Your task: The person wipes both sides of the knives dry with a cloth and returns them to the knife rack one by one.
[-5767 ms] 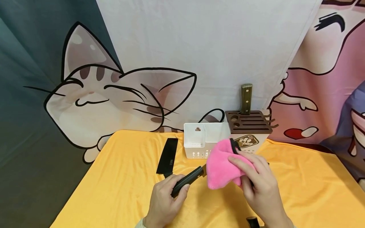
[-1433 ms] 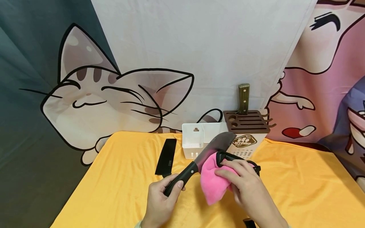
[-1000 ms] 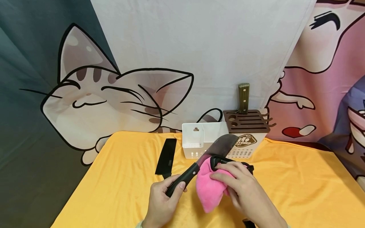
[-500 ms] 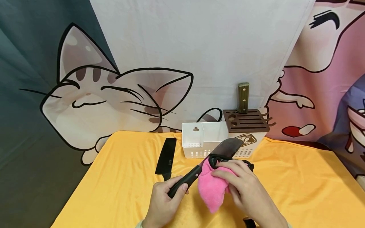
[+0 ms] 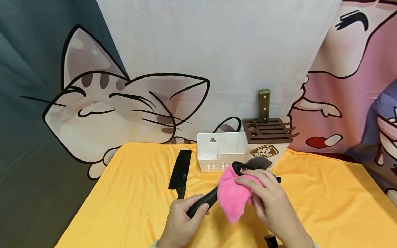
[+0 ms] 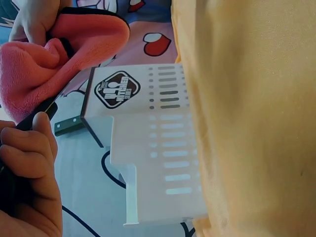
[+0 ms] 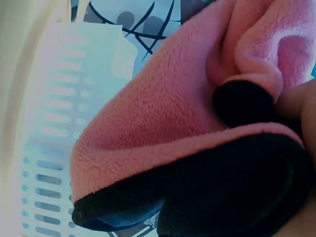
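Left grip (image 5: 183,219) holds knife (image 5: 210,198) | right grip (image 5: 274,203) pinches pink cloth (image 5: 232,199) over blade (image 5: 260,163) | cleaver (image 5: 181,168), white rack (image 5: 233,159) beyond

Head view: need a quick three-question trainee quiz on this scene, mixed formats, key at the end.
1. Multiple choice. The left hand grips a smooth black knife handle. The right hand holds:
A) a yellow sponge
B) a fuzzy pink cloth with black edging
C) a grey metal spoon

2. Count. How many knife handles stand up from the slotted brown top of the white plastic holder?

3. True or false. The broad black cleaver stands in that slotted brown top.

Key:
1: B.
2: One, an olive-green riveted handle.
3: False; it lies on the yellow fabric.
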`<action>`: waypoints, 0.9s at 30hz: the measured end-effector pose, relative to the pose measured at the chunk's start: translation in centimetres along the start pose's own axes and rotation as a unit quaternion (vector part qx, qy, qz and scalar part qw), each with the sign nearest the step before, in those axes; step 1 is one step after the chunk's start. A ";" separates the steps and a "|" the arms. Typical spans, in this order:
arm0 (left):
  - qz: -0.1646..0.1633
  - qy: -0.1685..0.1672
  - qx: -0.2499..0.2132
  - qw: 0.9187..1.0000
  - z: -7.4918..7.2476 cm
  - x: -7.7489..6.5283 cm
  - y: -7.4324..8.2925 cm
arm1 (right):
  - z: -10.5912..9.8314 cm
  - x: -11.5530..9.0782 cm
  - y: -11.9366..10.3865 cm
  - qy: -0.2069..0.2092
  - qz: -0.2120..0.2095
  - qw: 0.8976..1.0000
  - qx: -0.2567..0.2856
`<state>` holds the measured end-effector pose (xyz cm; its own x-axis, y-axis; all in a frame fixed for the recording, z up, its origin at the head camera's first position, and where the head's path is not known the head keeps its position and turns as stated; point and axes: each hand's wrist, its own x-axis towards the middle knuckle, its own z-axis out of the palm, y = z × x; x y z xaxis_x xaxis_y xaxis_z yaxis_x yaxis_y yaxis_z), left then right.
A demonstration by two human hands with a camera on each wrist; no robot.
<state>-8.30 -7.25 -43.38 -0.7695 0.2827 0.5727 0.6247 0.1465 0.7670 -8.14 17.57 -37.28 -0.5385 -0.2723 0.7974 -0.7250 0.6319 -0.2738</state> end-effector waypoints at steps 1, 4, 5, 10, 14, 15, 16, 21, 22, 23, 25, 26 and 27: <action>-0.002 0.000 -0.002 1.000 0.0 0.0 0.0 | 0.0 0.0 0.0 0.005 0.003 1.000 -0.002; -0.003 -0.003 -0.009 1.000 0.0 0.0 0.1 | 0.0 0.0 0.3 0.025 0.012 1.000 -0.007; -0.003 -0.004 -0.010 1.000 -0.1 0.0 0.1 | 0.0 0.0 0.4 0.031 0.015 0.999 -0.006; -0.001 -0.009 -0.013 1.000 -0.1 0.1 0.2 | -0.2 -0.1 1.0 0.056 0.036 0.998 -0.009; -0.012 -0.014 -0.019 1.000 -0.3 0.1 0.2 | -0.5 -0.3 1.3 0.074 0.063 0.995 -0.024; -0.018 -0.015 -0.021 1.000 -0.3 0.1 0.3 | -0.5 -0.3 1.4 0.078 0.069 0.994 -0.028; -0.023 -0.015 -0.023 0.999 -0.4 0.1 0.3 | -0.6 -0.4 1.4 0.083 0.076 0.993 -0.032; -0.048 -0.016 -0.039 0.998 -0.6 0.3 0.7 | -0.8 -0.6 1.7 0.108 0.100 0.988 -0.046; -0.046 -0.016 -0.043 0.998 -0.6 0.3 0.7 | -0.9 -0.6 1.8 0.112 0.104 0.987 -0.049; -0.049 -0.017 -0.047 0.998 -0.7 0.3 0.8 | -0.9 -0.6 1.8 0.115 0.108 0.986 -0.052; -0.055 -0.016 -0.047 0.997 -0.7 0.4 0.9 | -1.0 -0.7 1.9 0.119 0.115 0.985 -0.057; -0.060 -0.016 -0.048 0.997 -0.8 0.4 1.0 | -1.0 -0.7 2.0 0.121 0.118 0.984 -0.060; -0.055 -0.016 -0.050 0.997 -0.8 0.5 1.0 | -1.1 -0.7 2.0 0.122 0.120 0.983 -0.062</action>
<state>-8.15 -7.71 -42.17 -0.8274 0.2995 0.4752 0.5190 0.0842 0.8506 -8.74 19.83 -37.85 -0.5585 0.0680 0.8267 -0.5237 0.7439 -0.4150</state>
